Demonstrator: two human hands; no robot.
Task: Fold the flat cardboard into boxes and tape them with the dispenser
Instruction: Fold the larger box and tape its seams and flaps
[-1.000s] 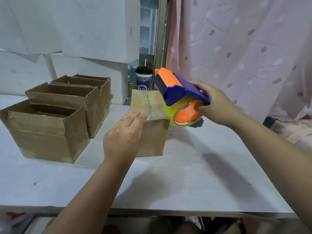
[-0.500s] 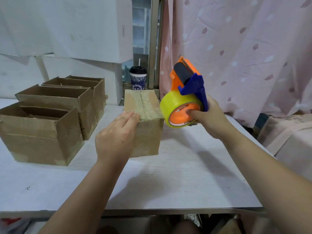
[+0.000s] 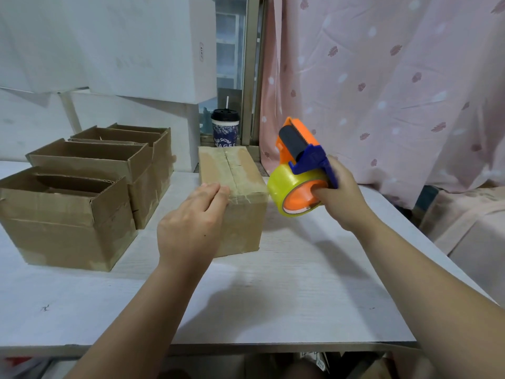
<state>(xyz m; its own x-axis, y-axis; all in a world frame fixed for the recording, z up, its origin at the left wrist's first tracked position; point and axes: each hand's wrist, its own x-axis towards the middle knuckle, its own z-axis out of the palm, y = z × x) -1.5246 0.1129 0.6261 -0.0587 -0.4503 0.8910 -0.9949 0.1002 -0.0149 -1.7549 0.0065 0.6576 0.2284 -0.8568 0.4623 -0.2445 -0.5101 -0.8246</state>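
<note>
**A:** Start with the big things. What's around?

**B:** A white table (image 3: 300, 302) carries everything. A pink curtain (image 3: 382, 77) hangs from 12 round to 3 o'clock, and white cartons (image 3: 136, 42) are stacked at 10 to 11. Three open boxes (image 3: 62, 225) stand in a row at 9 to 10 o'clock, tops unfolded, side by side.

**A:** And the one being worked on?

**B:** The closed box (image 3: 243, 228) sits mid-table at 12 o'clock. Its long axis runs 12 to 6, straight away from the person, and a taped seam (image 3: 228, 166) follows it along the top.

**A:** Hands?

**B:** The left hand (image 3: 191, 225) is nearer. Its fingers (image 3: 216, 191) are straight and together, laid flat on the near top edge by the box's 7 o'clock corner. The right hand (image 3: 338, 198) is wrapped round the handle of the dispenser (image 3: 303, 149) and holds it raised just beside the 4 o'clock corner. I cannot tell whether the yellow roll (image 3: 287, 181) touches the cardboard.

**A:** Next move?

**B:** I'd judge the tape end gets smoothed down the front face, at 6 o'clock from those fingers. Nothing blocks that. The open boxes at 9 would crowd any turn of the box. The cup (image 3: 225, 129) stands behind it at 12.
</note>
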